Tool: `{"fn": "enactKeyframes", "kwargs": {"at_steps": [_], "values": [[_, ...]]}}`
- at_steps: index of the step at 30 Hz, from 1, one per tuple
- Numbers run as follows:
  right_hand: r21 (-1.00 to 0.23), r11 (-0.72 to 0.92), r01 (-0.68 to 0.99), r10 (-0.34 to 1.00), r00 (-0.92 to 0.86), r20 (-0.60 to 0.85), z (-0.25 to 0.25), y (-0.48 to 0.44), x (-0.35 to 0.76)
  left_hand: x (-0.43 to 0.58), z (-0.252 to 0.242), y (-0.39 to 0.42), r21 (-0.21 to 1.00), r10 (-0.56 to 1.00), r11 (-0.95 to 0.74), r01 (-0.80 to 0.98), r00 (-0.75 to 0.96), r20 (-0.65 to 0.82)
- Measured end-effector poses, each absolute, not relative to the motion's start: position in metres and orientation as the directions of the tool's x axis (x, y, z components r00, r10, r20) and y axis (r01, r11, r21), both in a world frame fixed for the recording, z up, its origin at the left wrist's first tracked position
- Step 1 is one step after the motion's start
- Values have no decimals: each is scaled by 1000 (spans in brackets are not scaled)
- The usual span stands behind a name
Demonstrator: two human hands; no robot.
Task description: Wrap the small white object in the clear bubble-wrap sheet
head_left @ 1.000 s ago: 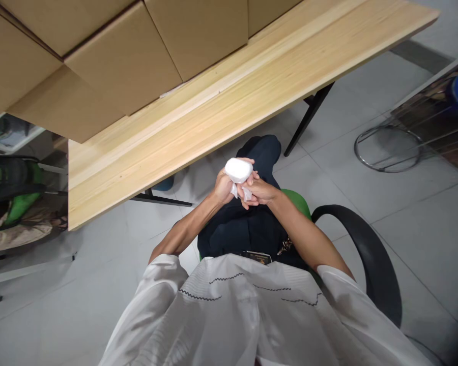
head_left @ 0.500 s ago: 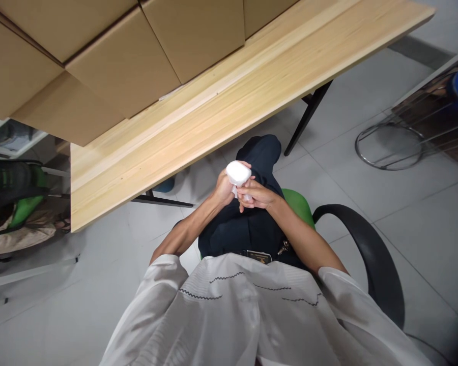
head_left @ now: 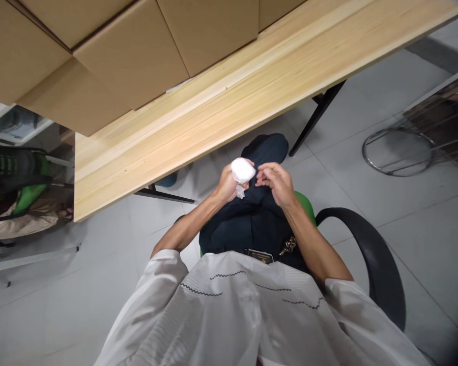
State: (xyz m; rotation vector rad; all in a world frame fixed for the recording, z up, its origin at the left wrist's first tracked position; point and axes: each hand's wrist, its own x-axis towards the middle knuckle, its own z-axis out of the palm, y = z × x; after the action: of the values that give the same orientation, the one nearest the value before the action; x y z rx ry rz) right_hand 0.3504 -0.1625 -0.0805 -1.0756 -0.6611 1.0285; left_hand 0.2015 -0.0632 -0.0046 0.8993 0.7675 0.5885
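My left hand (head_left: 226,184) is closed around a small white wrapped packet (head_left: 242,171), held over my lap just below the edge of the wooden table (head_left: 213,117). A loose tail of white wrapping hangs under the packet. My right hand (head_left: 275,182) sits just to the right of the packet, apart from it, fingers curled loosely and holding nothing that I can see. I am seated, with dark trousers under both hands.
Several closed cardboard boxes (head_left: 133,56) cover the far part of the table. A black chair armrest (head_left: 370,254) curves at my right. A chrome stool base (head_left: 399,152) stands on the tiled floor at right. A green and black chair (head_left: 15,178) is at left.
My right hand has let go of the packet's wrapping and drawn away to the right. The left hand still holds the packet in about the same place.
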Motion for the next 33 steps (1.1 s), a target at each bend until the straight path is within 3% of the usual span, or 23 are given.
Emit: {"fn": "enactKeyframes", "kwargs": {"at_steps": [2,5,10,33], "values": [[-961,228,-157,873,470,131,-70,-158,348,204,-8,-66,861,731,498,-107,585,-350],[-942,319,107,860,384,335,-56,-151,337,207,-15,-68,860,753,497,-112,548,-364],[-892,294,344,871,287,398,-59,-147,318,208,-31,-71,888,838,435,-148,426,-340],[-874,338,349,804,376,461,-89,-145,316,196,-55,-73,965,755,224,133,603,-258]]}}
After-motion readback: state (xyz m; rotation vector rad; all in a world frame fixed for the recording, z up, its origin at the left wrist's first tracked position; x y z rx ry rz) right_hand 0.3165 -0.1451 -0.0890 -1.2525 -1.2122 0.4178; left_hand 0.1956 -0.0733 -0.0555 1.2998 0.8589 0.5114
